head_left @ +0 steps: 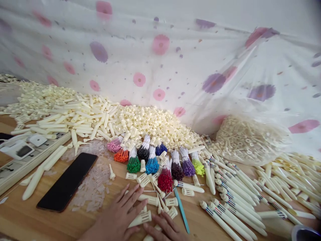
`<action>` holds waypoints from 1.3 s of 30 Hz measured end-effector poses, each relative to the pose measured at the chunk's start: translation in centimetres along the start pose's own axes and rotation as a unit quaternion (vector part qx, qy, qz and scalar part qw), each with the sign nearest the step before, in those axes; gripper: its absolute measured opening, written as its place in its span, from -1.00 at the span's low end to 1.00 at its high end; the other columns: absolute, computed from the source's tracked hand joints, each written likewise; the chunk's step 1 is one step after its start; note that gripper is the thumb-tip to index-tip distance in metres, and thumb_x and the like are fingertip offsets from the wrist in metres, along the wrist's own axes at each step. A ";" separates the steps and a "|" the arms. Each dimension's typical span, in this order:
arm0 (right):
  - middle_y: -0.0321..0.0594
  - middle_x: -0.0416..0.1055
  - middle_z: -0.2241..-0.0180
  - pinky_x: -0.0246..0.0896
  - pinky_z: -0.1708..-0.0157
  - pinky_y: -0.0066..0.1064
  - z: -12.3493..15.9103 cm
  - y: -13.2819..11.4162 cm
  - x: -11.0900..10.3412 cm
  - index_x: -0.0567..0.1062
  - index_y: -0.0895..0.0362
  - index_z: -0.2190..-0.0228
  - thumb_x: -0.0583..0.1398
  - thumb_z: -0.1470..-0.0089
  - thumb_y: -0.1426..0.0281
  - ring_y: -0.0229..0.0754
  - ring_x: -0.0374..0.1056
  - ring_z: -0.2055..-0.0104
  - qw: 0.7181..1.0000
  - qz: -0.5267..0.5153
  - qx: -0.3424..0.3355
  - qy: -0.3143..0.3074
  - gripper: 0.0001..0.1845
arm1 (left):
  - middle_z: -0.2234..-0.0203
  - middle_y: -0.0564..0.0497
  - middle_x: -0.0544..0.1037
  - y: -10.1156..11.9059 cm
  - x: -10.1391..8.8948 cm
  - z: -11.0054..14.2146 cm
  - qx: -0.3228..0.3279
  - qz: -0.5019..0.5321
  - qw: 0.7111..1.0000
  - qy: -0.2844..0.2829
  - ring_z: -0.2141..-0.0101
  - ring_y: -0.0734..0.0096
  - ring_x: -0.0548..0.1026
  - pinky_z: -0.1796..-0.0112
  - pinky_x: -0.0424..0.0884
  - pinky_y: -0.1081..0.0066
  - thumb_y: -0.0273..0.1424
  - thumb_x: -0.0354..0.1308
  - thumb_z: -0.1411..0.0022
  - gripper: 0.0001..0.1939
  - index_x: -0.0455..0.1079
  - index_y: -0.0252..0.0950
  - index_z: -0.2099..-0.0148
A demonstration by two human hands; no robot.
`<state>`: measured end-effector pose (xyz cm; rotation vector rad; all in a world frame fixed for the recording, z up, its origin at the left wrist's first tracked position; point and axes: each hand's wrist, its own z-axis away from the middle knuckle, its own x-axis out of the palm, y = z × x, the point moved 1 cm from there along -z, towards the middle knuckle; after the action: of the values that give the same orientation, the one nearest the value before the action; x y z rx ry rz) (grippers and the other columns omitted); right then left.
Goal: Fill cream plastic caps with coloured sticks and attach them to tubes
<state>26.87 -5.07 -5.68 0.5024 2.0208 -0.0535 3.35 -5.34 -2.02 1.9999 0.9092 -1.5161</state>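
Observation:
My left hand [116, 214] lies over cream plastic pen parts on the wooden table, fingers spread. Beneath and beside its fingers are slotted pen barrel pieces [141, 218] and a small cone-shaped piece [159, 205]. Lower down, my right hand [165, 229] rests at the near end of these parts, fingers stretched out, its wrist cut off by the frame's edge. Just beyond the hands stands a bundle of red-ended pen refills [165, 179]. A teal stick-like tool [182, 211], perhaps tweezers, lies to the right of it.
Refill bundles in several colours, among them green [133, 164], line the front of a heap of slotted pieces [150, 124]. Multicolour pens [233, 214] lie in rows at right, before a plastic bag of parts [250, 139]. At left are a phone [67, 182] and a power strip [32, 160].

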 end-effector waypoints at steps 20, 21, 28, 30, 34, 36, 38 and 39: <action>-0.05 0.28 -0.11 -0.05 -0.19 0.00 -7.5 4.4 -0.9 0.27 0.11 -0.09 0.09 -0.12 0.05 -0.01 0.10 -0.19 0.978 -0.133 0.103 -0.122 -0.41 | -0.14 -0.08 0.35 -6.0 -0.9 -2.5 0.001 0.090 0.996 0.029 -0.10 0.13 0.28 -0.08 0.23 0.09 -0.29 0.06 -0.25 -0.46 0.11 -0.20 -0.25; -0.03 0.32 -0.07 -0.02 -0.17 0.00 -7.6 4.2 -1.0 0.28 0.13 -0.07 0.09 -0.12 0.06 -0.01 0.15 -0.16 0.980 -0.133 0.109 -0.104 -0.42 | -0.12 -0.09 0.38 -5.9 -1.0 -2.3 -0.006 0.087 0.996 0.037 -0.08 0.13 0.30 -0.08 0.24 0.10 -0.27 0.06 -0.24 -0.45 0.12 -0.23 -0.25; -0.08 0.45 0.11 0.10 -0.10 -0.09 -8.6 3.1 -0.5 0.38 0.17 0.07 0.12 -0.12 0.16 -0.06 0.28 0.00 0.987 -0.114 0.111 -0.029 -0.58 | -0.08 -0.13 0.40 -4.4 -1.0 -2.0 -0.055 0.032 0.996 0.064 -0.06 0.06 0.31 -0.04 0.28 0.05 -0.42 0.07 -0.21 -0.51 0.20 -0.25 -0.19; -0.08 0.45 0.12 0.09 -0.09 -0.09 -8.6 2.9 -0.3 0.38 0.17 0.07 0.12 -0.11 0.13 -0.05 0.28 0.01 0.989 -0.108 0.104 -0.022 -0.55 | -0.08 -0.12 0.39 -3.9 -0.9 -1.9 -0.058 0.032 0.996 0.059 -0.07 0.06 0.30 -0.04 0.28 0.05 -0.45 0.07 -0.20 -0.51 0.20 -0.24 -0.19; -0.07 0.45 0.14 0.12 -0.05 -0.10 -8.1 2.9 -0.5 0.38 0.17 0.07 0.11 -0.12 0.16 -0.06 0.28 0.04 0.991 -0.090 0.102 -0.014 -0.57 | -0.06 -0.12 0.40 -3.5 -1.1 -1.8 -0.061 0.037 0.995 0.066 -0.05 0.07 0.31 -0.03 0.30 0.06 -0.46 0.07 -0.19 -0.52 0.21 -0.24 -0.18; -0.07 0.46 0.16 0.15 -0.02 -0.12 -7.9 2.8 -0.8 0.39 0.18 0.08 0.11 -0.12 0.18 -0.07 0.29 0.08 0.991 -0.084 0.103 0.001 -0.60 | -0.05 -0.13 0.40 -3.6 -1.2 -1.7 -0.067 0.037 0.994 0.078 -0.04 0.05 0.31 -0.01 0.30 0.04 -0.44 0.08 -0.18 -0.53 0.22 -0.24 -0.16; -0.08 0.46 0.18 0.18 0.01 -0.14 -7.8 2.8 -0.9 0.39 0.18 0.10 0.11 -0.13 0.21 -0.08 0.30 0.12 0.992 -0.076 0.102 0.017 -0.62 | -0.05 -0.14 0.40 -3.9 -1.5 -1.6 -0.071 0.037 0.992 0.097 -0.04 0.03 0.31 -0.01 0.29 0.02 -0.44 0.08 -0.17 -0.53 0.22 -0.24 -0.15; -0.08 0.47 0.19 0.19 0.02 -0.16 -7.9 2.8 -0.9 0.40 0.18 0.10 0.11 -0.13 0.23 -0.09 0.30 0.13 0.992 -0.071 0.102 0.025 -0.64 | -0.04 -0.14 0.40 -4.1 -1.7 -1.5 -0.078 0.038 0.990 0.110 -0.04 0.03 0.30 -0.01 0.28 0.01 -0.46 0.06 -0.16 -0.55 0.24 -0.25 -0.13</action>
<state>21.70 -0.91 -0.57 0.4913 2.1082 -0.3405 1.04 -1.90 0.09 2.0896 0.9942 -1.1620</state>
